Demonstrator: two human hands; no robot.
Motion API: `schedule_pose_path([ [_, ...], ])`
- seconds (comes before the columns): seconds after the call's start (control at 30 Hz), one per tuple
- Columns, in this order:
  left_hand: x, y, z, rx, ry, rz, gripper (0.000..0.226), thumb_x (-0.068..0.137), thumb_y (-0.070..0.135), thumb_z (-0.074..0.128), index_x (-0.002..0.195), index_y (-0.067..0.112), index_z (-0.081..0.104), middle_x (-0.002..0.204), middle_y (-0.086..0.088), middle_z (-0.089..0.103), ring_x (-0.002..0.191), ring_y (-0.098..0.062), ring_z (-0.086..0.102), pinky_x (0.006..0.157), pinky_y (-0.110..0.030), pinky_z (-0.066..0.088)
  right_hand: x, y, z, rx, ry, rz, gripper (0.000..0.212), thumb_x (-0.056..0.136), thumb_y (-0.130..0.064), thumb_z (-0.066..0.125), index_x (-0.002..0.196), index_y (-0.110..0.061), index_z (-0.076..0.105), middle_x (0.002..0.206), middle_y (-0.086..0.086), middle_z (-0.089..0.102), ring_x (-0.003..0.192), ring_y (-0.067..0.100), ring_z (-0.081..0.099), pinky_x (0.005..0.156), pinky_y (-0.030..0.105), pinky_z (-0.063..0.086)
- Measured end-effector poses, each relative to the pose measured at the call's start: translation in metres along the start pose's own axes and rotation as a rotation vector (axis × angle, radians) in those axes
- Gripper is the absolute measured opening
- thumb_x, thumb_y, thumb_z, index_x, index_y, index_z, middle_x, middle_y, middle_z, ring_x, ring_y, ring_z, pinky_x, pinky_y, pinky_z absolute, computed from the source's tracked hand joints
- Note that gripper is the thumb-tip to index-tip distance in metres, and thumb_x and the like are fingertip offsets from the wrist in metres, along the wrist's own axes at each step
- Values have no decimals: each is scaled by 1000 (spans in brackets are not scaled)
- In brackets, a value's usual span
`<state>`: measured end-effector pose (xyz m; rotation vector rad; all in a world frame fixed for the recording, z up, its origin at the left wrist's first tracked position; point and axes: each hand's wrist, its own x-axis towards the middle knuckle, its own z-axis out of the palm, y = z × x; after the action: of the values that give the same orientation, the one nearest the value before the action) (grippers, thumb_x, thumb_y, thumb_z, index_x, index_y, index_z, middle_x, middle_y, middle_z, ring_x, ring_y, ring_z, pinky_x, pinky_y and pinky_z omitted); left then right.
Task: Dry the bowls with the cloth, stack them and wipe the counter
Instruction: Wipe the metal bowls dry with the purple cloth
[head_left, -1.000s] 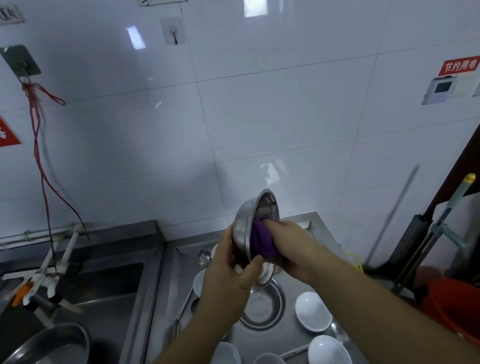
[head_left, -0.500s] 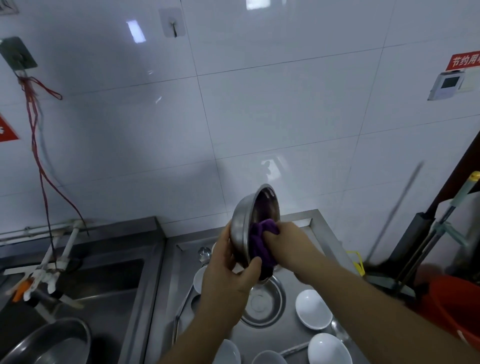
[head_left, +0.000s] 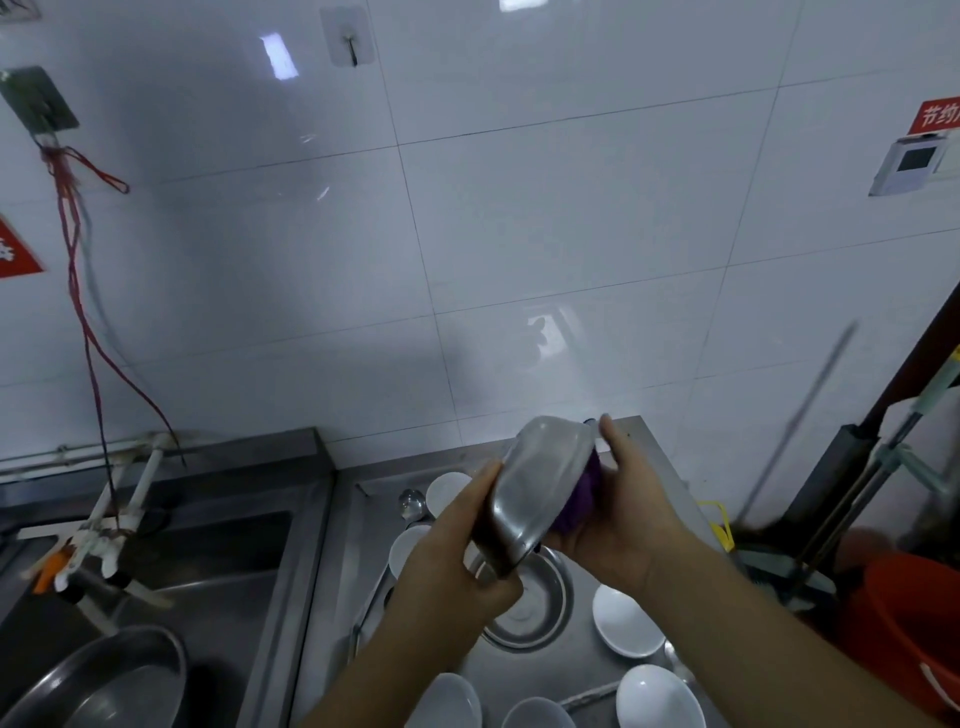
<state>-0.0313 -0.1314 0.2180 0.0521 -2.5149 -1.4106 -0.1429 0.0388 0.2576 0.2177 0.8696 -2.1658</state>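
A steel bowl (head_left: 540, 483) is held up over the counter, tilted with its outer underside toward me. My left hand (head_left: 457, 566) grips its lower left rim. My right hand (head_left: 631, 514) holds a purple cloth (head_left: 579, 499) against the bowl's right, inner side, with fingers reaching up to the top rim. Most of the cloth is hidden behind the bowl. Below my hands a second steel bowl (head_left: 530, 608) sits upright on the steel counter (head_left: 337, 545). Several white bowls lie around it, one at the right (head_left: 626, 621) and another at the back (head_left: 447, 491).
A sink basin (head_left: 208, 561) lies to the left with a large steel basin (head_left: 98, 680) at its near corner and a tap (head_left: 98, 540) above it. A ladle (head_left: 413, 504) rests near the back. Mop handles (head_left: 893, 467) and a red bucket (head_left: 919, 618) stand at the right.
The bowl has turned so its outside now faces me, and it has shifted right. My right hand with the cloth moved from the bowl's front opening round to its right side.
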Motion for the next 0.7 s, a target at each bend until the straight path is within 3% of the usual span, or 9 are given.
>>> schedule_pose_path([
  [0.1,3,1,-4,198,-28,76,109,80,22,88,153,67,21,160,36,33,147,10,34,113,-7,36,-4,0,-8,-2,-103,-3,89,83,-75,70,132,-1,69,140,30,62,126,48,63,93,55,58],
  [0.2,6,0,-4,284,-61,145,110,81,32,87,155,67,13,166,39,14,156,10,11,122,-19,22,-1,2,-14,-60,-84,-87,72,79,-49,82,133,-4,69,137,27,65,122,44,67,92,55,58],
  [0.27,5,-3,-1,233,-19,111,109,79,42,86,159,60,13,169,32,11,158,3,12,121,-23,25,2,3,-17,-57,-56,-147,57,76,-40,82,123,-8,75,128,21,71,111,40,73,87,54,60],
  [0.33,5,-6,0,76,49,-39,109,79,34,86,159,55,15,168,22,22,150,5,30,114,-25,40,4,3,-18,-29,-50,-184,40,78,-37,79,109,-12,80,116,17,74,98,35,76,80,51,61],
  [0.4,3,-8,4,-127,118,-261,92,90,11,75,158,50,27,157,13,46,125,14,55,91,-17,55,4,3,-21,10,-49,-192,30,83,-36,75,102,-15,83,111,15,76,95,33,76,78,49,62],
  [0.5,7,-13,6,-639,223,-628,37,106,9,53,142,9,60,112,-9,79,89,-12,79,73,-29,61,4,4,-27,23,-40,-188,29,87,-37,73,104,-16,84,112,14,77,96,32,77,78,47,61],
  [0.57,13,-6,6,-976,250,-805,42,109,26,50,128,-5,69,106,-20,79,89,-28,77,77,-38,62,4,7,-30,2,-52,-190,32,85,-37,76,108,-16,82,115,14,77,99,33,77,79,48,61],
  [0.63,14,2,3,-1189,246,-821,49,110,33,49,129,-7,69,110,-22,75,91,-30,75,77,-38,65,5,10,-34,-22,-56,-182,45,82,-37,82,121,-16,77,124,16,74,105,35,75,85,51,61],
  [0.7,16,7,1,-1285,260,-764,40,106,23,53,125,-6,72,113,-21,75,91,-28,77,76,-36,66,6,13,-38,-50,-42,-150,64,77,-39,88,132,-14,71,134,18,70,114,37,72,91,54,58],
])
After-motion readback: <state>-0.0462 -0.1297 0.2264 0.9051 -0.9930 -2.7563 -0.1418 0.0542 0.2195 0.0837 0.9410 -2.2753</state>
